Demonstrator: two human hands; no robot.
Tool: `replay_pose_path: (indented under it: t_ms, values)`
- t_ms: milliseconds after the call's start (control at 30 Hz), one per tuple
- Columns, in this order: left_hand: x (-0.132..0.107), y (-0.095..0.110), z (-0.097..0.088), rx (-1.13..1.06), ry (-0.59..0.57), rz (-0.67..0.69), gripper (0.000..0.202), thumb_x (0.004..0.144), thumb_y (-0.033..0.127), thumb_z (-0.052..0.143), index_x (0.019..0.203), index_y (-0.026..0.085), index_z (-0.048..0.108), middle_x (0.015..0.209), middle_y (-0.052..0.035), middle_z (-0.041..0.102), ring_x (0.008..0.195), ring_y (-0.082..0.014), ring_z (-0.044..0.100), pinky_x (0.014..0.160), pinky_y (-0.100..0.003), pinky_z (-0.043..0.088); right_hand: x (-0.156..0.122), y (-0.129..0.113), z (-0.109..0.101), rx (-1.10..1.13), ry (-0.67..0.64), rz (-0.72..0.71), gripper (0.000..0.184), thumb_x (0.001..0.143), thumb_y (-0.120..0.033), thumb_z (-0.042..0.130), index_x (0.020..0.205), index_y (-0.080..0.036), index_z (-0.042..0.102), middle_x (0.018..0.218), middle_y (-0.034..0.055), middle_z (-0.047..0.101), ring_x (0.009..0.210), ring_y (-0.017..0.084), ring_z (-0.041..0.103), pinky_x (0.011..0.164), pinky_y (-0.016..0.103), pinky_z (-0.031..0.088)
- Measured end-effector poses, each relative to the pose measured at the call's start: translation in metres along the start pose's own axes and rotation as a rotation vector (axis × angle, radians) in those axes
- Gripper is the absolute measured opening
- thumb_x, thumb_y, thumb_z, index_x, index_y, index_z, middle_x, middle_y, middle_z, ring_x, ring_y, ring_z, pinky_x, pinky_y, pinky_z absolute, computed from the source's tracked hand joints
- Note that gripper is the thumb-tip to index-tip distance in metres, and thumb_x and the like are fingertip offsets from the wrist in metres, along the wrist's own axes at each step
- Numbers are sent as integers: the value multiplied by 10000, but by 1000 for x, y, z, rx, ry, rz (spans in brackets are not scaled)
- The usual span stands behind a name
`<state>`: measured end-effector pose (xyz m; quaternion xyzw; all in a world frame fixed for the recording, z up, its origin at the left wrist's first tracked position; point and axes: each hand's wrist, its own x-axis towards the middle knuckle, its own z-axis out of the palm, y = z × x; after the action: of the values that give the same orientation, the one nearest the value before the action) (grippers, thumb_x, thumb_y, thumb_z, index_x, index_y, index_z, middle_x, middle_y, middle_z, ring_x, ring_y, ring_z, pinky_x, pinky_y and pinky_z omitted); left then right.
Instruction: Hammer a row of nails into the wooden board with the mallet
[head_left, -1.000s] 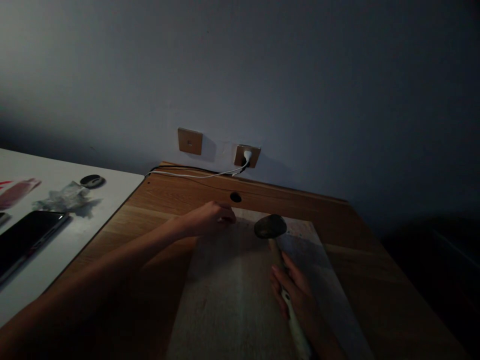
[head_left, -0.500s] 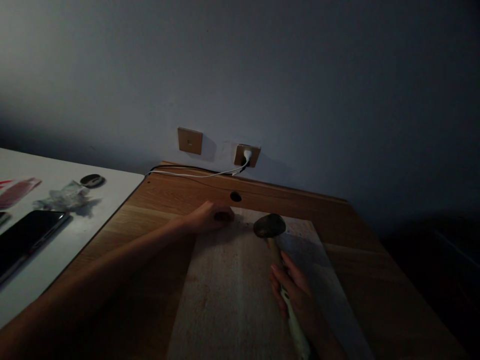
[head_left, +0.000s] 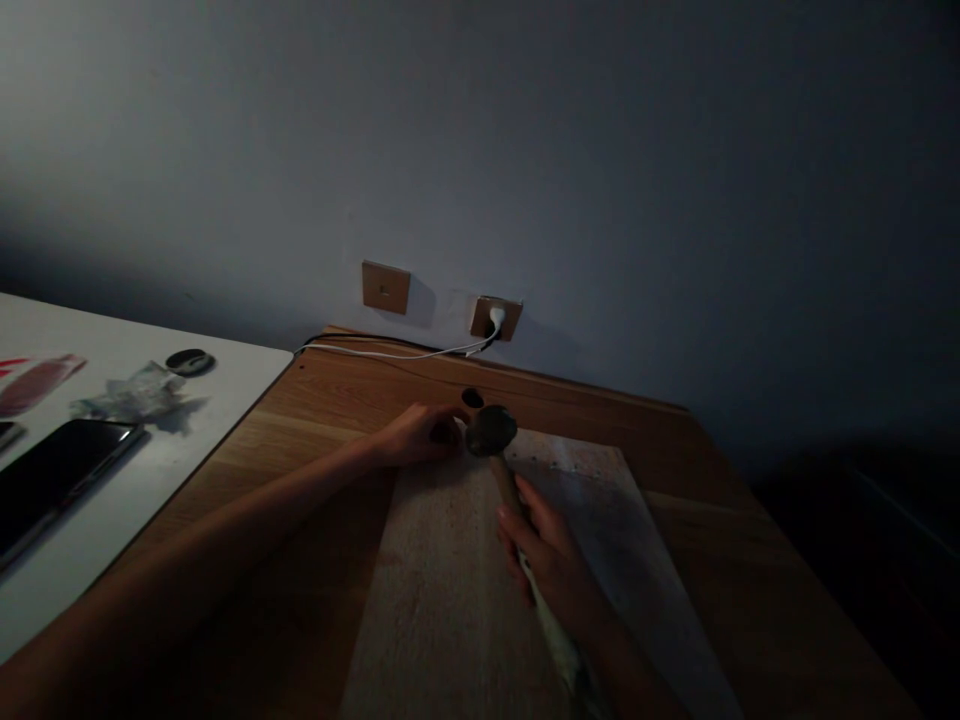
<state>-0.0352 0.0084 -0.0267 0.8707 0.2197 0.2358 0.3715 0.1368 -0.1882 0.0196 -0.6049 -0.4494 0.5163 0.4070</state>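
Observation:
A pale wooden board (head_left: 450, 600) lies on the brown wooden desk (head_left: 315, 440). My right hand (head_left: 551, 555) is closed round the handle of a hammer (head_left: 495, 445), whose dark round head hangs over the board's far left corner. My left hand (head_left: 420, 435) rests at that same corner, fingers pinched together on something small that I cannot make out. The hammer head is right beside those fingertips.
A white table (head_left: 112, 480) adjoins on the left, bearing a dark phone (head_left: 52, 475), crumpled plastic (head_left: 131, 395) and a small dark disc (head_left: 190, 361). Two wall sockets (head_left: 442, 300) sit behind the desk, with a white cable (head_left: 390, 350) plugged in. A cable hole (head_left: 472, 397) pierces the desk.
My right hand has swung the hammer left and away, bringing its head from the board's far middle next to my left fingertips. My left hand has stayed in place.

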Motion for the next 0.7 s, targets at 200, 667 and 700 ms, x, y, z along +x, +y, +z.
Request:
replay_pose_path:
  t_ms: [200,667,700]
  values:
    - [0,-1,1,20,12,-6,412,723,137,715,1133,150,673,916,-18,774,796,-172,712,705,-221,490,10,4,11,-31,1,-4,345,919,-505,533,1062,-191,533,593,-127,433,347,53,343,292,170,305]
    - [0,-1,-1,-33,-65,11,439,771,254,756,1195,177,670,929,-21,737,790,-159,682,723,-232,496,-43,22,-24,217,481,177,556,640,-632,765,955,-196,621,522,-55,583,388,115,494,309,183,355]
    - [1,0,-1,-50,-66,3,437,785,289,757,1198,177,670,932,-25,736,796,-161,679,726,-235,495,-52,26,-32,226,551,201,554,624,-647,765,925,-199,642,562,-25,633,424,134,547,345,205,416]
